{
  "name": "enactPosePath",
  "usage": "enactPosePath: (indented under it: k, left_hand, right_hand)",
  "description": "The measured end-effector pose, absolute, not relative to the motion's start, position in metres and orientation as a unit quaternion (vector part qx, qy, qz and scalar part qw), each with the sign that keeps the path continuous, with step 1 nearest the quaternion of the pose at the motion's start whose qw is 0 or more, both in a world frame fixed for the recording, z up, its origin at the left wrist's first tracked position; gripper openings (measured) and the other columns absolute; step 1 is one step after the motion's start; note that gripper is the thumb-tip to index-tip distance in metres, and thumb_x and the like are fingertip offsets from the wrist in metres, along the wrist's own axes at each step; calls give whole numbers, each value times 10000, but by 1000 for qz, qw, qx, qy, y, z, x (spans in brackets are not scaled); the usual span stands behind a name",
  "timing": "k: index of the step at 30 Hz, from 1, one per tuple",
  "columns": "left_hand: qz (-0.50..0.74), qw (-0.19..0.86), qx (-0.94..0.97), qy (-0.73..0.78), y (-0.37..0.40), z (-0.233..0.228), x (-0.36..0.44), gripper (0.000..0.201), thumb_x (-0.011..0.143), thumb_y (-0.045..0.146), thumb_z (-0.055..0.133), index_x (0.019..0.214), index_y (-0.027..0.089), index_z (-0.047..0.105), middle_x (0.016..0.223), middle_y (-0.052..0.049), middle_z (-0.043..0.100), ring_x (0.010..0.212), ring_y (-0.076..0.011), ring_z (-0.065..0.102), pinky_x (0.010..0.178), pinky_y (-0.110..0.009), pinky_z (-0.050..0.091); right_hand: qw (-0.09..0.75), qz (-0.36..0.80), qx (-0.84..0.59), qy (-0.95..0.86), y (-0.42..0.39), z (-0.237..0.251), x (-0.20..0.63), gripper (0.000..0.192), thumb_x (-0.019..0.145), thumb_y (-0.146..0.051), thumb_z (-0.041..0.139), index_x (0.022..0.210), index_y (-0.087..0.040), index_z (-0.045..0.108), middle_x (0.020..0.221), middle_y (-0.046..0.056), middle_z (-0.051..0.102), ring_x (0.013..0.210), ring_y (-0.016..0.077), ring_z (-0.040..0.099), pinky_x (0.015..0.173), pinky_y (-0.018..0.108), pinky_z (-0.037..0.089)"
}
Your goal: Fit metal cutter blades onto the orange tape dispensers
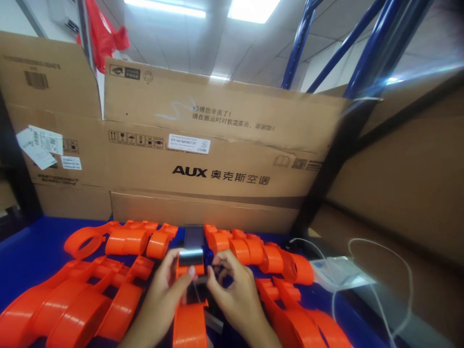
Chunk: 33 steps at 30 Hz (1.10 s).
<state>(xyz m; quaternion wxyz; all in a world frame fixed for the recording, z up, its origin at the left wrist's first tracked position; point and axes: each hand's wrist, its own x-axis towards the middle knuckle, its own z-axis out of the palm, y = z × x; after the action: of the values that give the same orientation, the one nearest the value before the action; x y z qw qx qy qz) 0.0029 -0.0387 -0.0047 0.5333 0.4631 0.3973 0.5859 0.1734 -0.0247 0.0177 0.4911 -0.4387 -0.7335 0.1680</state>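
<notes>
1. Head view, hands: in the near middle of the scene, two bare hands reach in over a blue worktop (21, 256).
2. The left hand (170, 285) grips an orange part (190, 269) from its left side, its thumb pressed on the near face and its other fingers curled along the left.
3. The right hand (237, 285) is just to the right of that part. Its fingers are bent, with thumb and index finger close to each other; whether they pinch something cannot be told.
4. The held orange part is between the hands, with a shiny dark curved surface (191, 256) at its far side. Beyond stands a dark grey strip (194, 237).
5. Nearer, below the hands, is another rounded orange piece (190, 328).
6. More orange pieces with broad curved bands lie in groups: far left (126, 240), near left (78, 304), far right (250, 251) and near right (304, 319).
7. At the right, a clear plastic packet (342, 273) lies near a looping white cord (409, 280).
8. Across the far side stands brown cardboard (152, 179), printed "AUX" and bearing white labels (188, 143). Blue metal posts (362, 82) rise at the right; red plastic (105, 38) hangs far left.
</notes>
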Motion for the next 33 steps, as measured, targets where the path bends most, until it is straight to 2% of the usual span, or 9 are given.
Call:
enactPosePath:
  k: [5,10,15,20,33]
  left_hand:
    - [597,545,433,400,-39,-4,3,403,785,477,764,1080,224,659,767,-15,694,550,-137,562,515,-233,410]
    - [605,539,440,387,-38,-3,3,381,785,450,769,1074,229,655,807,-17,702,618,-160,607,545,-242,438]
    - [599,523,456,399,-38,-3,2,363,823,443,738,1108,245,632,896,-22,694,724,-181,624,593,-252,470]
    - [589,514,476,403,-41,-2,2,324,862,435,701,1112,251,610,853,4,659,628,-129,544,573,-232,451]
    - [602,504,472,401,-40,-2,4,353,839,420,723,1132,248,626,850,-3,670,596,-116,532,550,-220,455]
  right_hand:
    - [515,106,-434,-732,-28,18,175,217,887,-218,617,1100,-222,574,814,21,700,631,166,621,615,268,513]
    - [485,66,-411,-769,-28,19,176,95,879,-160,590,940,-222,628,883,57,683,769,199,650,667,284,513]
    - [472,58,-396,-785,-28,19,177,78,884,-166,568,897,-215,628,859,58,656,759,199,644,673,293,510]
    - [472,60,-381,-793,-29,20,178,78,895,-163,553,893,-211,614,852,58,637,758,198,631,673,298,497]
    - [448,48,-358,-818,-29,20,178,113,933,-129,530,895,-220,586,827,47,651,775,210,555,677,307,451]
